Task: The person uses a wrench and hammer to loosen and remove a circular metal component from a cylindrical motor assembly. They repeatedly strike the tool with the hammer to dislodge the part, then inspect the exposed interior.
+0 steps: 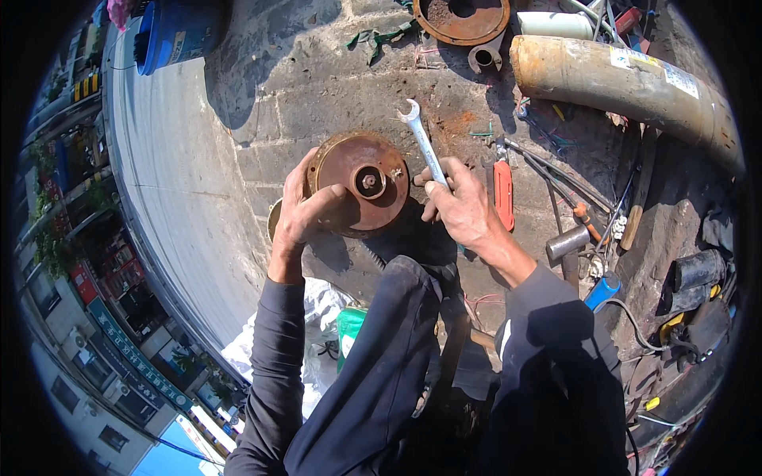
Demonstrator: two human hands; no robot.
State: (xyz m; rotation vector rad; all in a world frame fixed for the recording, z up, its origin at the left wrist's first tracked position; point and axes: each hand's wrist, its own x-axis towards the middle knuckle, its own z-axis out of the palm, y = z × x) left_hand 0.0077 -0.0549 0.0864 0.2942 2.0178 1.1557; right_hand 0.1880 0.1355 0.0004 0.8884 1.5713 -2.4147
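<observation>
A round, rusty brown metal housing [381, 208], shaped like a pump end, sits before my knees with its flat face up. In its middle a raised collar surrounds a bolt or shaft end [368, 182]. My left hand [305, 202] grips the housing's left rim, the thumb lying over the face. Just right of it, my right hand [464, 208] is closed round the lower end of a silver wrench [424, 143]. The wrench's open jaw points up and away from me, apart from the housing.
A large rusty pipe [627, 75] lies at the far right, beside a rusty flanged casting [464, 20]. Right of my hand are a red-handled tool [504, 194], a hammer [568, 243] and several loose tools. A blue bucket [186, 36] stands far left; a white sack [317, 317] lies near my left forearm.
</observation>
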